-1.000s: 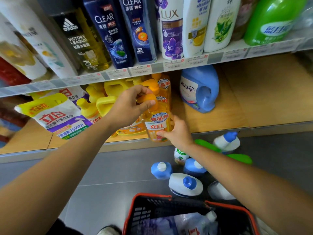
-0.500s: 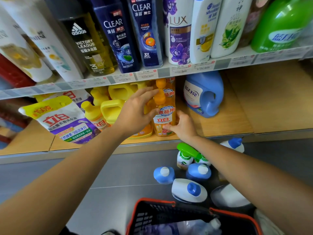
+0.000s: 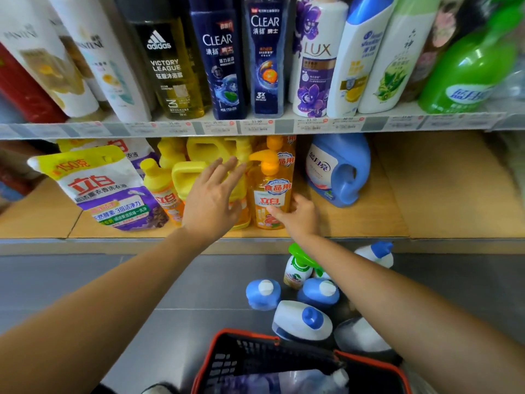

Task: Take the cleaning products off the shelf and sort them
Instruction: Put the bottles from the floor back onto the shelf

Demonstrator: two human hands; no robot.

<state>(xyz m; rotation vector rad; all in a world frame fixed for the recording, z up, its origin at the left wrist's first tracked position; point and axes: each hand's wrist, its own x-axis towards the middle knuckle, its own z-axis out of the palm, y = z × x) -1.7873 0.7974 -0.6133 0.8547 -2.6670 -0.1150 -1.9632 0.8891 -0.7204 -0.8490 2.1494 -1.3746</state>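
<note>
Orange dish-soap pump bottle [image 3: 271,194] stands upright on the wooden lower shelf [image 3: 440,191], between the yellow jugs [image 3: 196,169] on its left and a blue detergent jug [image 3: 338,169] on its right. Left hand [image 3: 211,200] hovers in front of the yellow jugs, fingers straight and spread apart, gripping nothing. Right hand [image 3: 302,216] is at the orange bottle's lower right, fingers laid against the label; thumb hidden, so cannot tell if this is a grip or only a touch. Step in hand, by my reading: the shelf is half cleared and the orange and yellow group is next to be taken. Next move likely calls for a firm hold low on the orange bottle's body, not its pump, then a lift clear of the shelf lip without knocking the jugs. Containers: a black basket with a red rim [image 3: 247,335] at the near edge holds a translucent pouch and a white-capped bottle [image 3: 339,376]; contents otherwise blurred. On the grey floor [image 3: 113,285] just beyond the basket, a cluster sits close together: blue bottles with white caps [image 3: 262,295], a white bottle with a blue cap [image 3: 302,322], and a green-trigger spray bottle [image 3: 297,270].
</note>
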